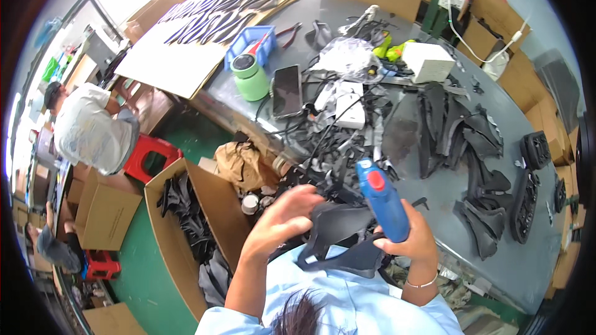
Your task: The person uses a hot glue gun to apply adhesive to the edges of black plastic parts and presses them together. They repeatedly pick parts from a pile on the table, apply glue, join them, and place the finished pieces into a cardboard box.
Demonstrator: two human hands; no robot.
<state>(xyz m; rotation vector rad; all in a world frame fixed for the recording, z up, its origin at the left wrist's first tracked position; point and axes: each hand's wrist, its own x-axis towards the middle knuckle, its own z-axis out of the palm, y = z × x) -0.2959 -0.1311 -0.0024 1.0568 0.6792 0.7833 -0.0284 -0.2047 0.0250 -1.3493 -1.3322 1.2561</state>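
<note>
- At far left, beyond the counter point(434, 205), a seated person in a light shirt point(90, 130) works beside a red stool point(152, 152); not the wearer's concern.
- Below the counter's near edge, an open cardboard box point(186, 229) holds dark cut pieces.
- Left hand point(282, 220): fingers curled and clenched on the upper left edge of a black moulded piece point(338, 236), held close above the lap, off the counter.
- Right hand point(406, 242): wrapped round the grip of a blue glue gun point(382, 198) with a red button, its body angled up and away; the same hand seems to pinch the piece's right edge, though the gun hides that contact.
- Judgement: steady the piece with the left hand well clear of the nozzle, and bring the tip to the seam slowly so glue lands in a thin line.
- On the counter to the right, more black pieces point(472, 149) lie in a loose heap, well apart from both hands.
</note>
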